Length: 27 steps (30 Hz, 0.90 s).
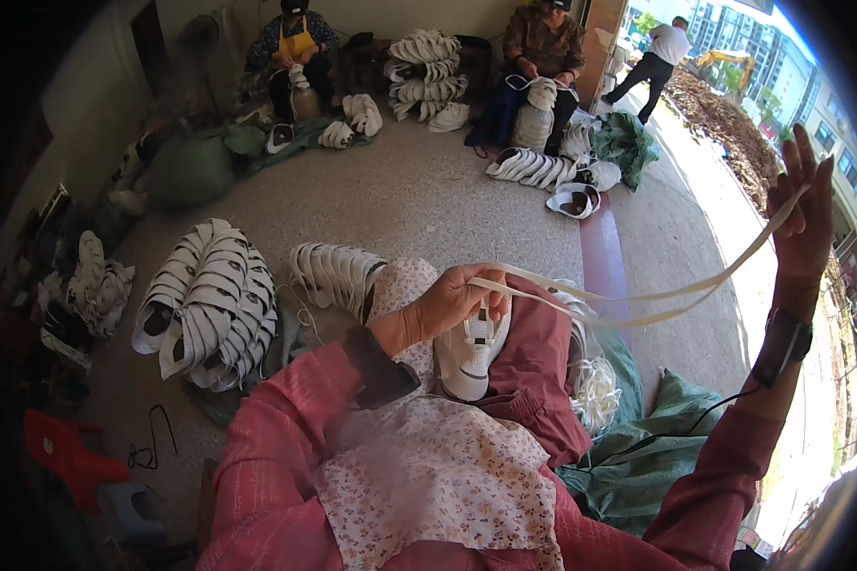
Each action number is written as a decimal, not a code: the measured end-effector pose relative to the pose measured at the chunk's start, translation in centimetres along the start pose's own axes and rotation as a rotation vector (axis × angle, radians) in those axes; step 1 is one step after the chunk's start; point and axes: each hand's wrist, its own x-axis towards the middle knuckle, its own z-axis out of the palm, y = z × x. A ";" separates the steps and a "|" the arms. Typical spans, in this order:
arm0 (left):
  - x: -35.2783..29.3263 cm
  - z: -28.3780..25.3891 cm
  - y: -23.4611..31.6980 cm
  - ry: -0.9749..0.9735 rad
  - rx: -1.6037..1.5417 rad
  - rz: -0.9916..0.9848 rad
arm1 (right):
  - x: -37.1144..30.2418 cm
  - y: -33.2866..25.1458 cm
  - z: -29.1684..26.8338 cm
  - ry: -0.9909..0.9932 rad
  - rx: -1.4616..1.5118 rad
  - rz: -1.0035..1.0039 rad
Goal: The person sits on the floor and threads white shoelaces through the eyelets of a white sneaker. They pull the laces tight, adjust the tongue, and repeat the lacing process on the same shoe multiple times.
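Observation:
A white shoe rests at my lap between my knees, its toe end toward me. My left hand is closed in a pinch above it, gripping a cream shoelace. From there the lace runs in two slack strands to my right hand, raised far out to the right. My right hand holds the lace at its fingers, which are partly stretched upward. The left hand hides part of the shoe's upper, so how the lace passes through it is hard to see.
Stacked white shoe uppers stand on the floor at left, with another row by my knee. White laces hang in a bundle beside my right leg, near green sacking. A red stool is lower left. Two people sit working at the back.

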 end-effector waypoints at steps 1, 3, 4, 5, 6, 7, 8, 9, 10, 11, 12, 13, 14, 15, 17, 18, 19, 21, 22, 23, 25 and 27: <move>-0.1 1.1 2.9 -0.025 0.005 -0.008 | -0.7 2.0 -0.1 0.200 0.000 0.035; 0.2 3.1 6.2 -0.161 0.025 0.060 | -2.7 7.5 -1.7 0.293 -0.256 0.142; 0.5 3.9 7.6 -0.235 0.040 0.092 | -4.0 10.1 -2.7 0.144 -0.473 0.211; 0.6 4.6 8.9 -0.295 0.079 0.057 | -5.3 13.0 -0.9 0.112 -0.561 0.300; 0.9 5.3 10.1 -0.370 0.113 0.024 | -6.6 15.7 1.3 0.044 -0.513 0.424; 1.0 5.7 10.9 -0.433 0.151 -0.011 | -7.8 17.8 4.2 -0.062 -0.502 0.540; 1.2 6.0 11.2 -0.454 0.164 0.047 | -8.9 19.9 6.9 -0.300 -0.489 0.426; 1.4 6.2 11.2 -0.477 0.174 0.104 | -9.7 20.5 9.6 -0.512 -0.526 0.309; 1.3 6.3 12.2 -0.477 0.166 0.137 | -10.9 19.5 12.4 -0.506 -0.419 0.264; 1.2 6.6 13.2 -0.483 0.162 0.169 | -11.8 19.0 14.5 -0.442 -0.334 0.224; 1.4 6.2 13.5 -0.481 0.144 0.190 | -12.9 18.5 16.3 -0.373 -0.264 0.186; 1.4 5.7 14.0 -0.471 0.132 0.207 | -13.4 18.8 17.9 -0.261 -0.208 0.152; 1.1 5.2 14.4 -0.461 0.118 0.224 | -13.5 19.9 17.8 -0.223 -0.241 0.144; 0.6 5.0 15.3 -0.375 0.105 0.239 | -13.6 20.9 17.5 -0.180 -0.280 0.140; -1.1 3.3 16.7 -0.220 0.036 0.275 | -11.9 25.4 13.6 -0.264 -0.519 0.181; -1.7 1.8 17.1 -0.170 -0.034 0.307 | -11.5 26.4 10.8 -0.102 -0.441 0.313; -2.4 0.2 17.3 -0.125 -0.047 0.371 | -11.5 26.9 8.0 0.061 -0.358 0.441; -5.4 -3.5 17.1 0.026 -0.165 0.442 | -11.4 24.0 5.4 0.336 -0.172 0.509; -6.9 -5.5 16.6 0.106 -0.275 0.447 | -12.3 23.7 3.0 0.414 -0.206 0.480; -8.4 -7.2 15.7 0.219 -0.340 0.449 | -13.4 24.0 0.2 0.490 -0.172 0.514; -11.8 -10.3 13.8 0.459 -0.460 0.449 | -16.5 24.4 -4.8 0.610 -0.153 0.587; -15.3 -14.4 10.5 0.590 -0.491 0.380 | -20.6 24.7 -9.3 0.778 -0.102 0.704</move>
